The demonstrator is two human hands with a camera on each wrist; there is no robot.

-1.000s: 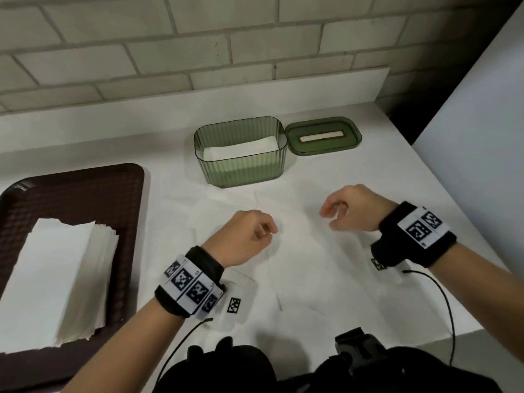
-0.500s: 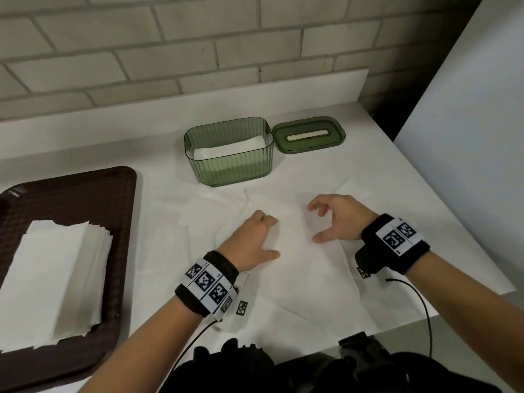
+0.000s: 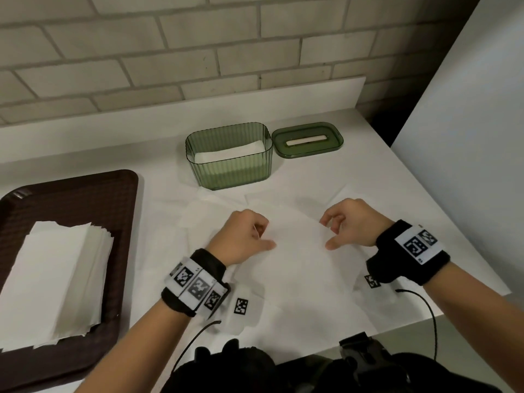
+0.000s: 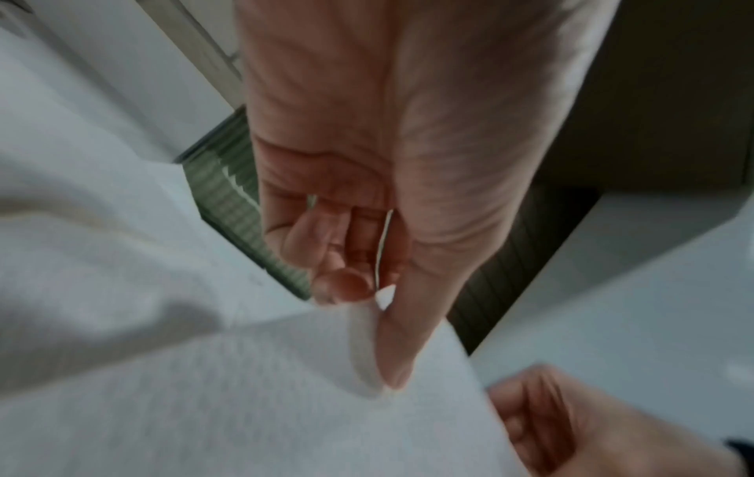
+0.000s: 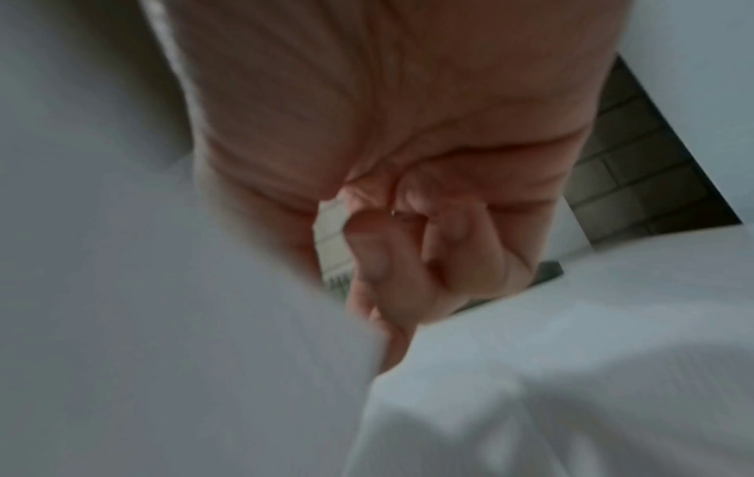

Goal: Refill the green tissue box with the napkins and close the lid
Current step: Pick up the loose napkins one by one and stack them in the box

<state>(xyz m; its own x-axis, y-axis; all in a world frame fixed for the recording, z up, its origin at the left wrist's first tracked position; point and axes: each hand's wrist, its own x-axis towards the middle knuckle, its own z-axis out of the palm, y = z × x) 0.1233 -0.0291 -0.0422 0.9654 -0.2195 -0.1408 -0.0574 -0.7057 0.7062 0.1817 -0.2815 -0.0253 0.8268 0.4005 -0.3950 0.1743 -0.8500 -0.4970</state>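
Observation:
The green ribbed tissue box [image 3: 229, 165] stands open at the back of the table, with white napkins lying low inside it. Its green slotted lid [image 3: 307, 139] lies flat to the right of the box. In front of it a white napkin [image 3: 297, 251] is spread between my hands. My left hand [image 3: 262, 236] pinches the napkin's left edge between thumb and curled fingers; the left wrist view shows that left hand [image 4: 375, 306] on the napkin [image 4: 285, 403]. My right hand [image 3: 327, 234] holds the right edge, fingers curled; in the blurred right wrist view the napkin [image 5: 204, 355] covers the thumb.
A dark brown tray [image 3: 119, 211] at the left holds a stack of white napkins [image 3: 56, 279]. More loose napkins [image 3: 204, 214] lie flat on the white table. The table's right edge [image 3: 453, 222] is close to my right wrist. A brick wall runs behind.
Both hands went from loose fists above the table down to the napkin and took hold of its left and right edges. The camera view shifted slightly.

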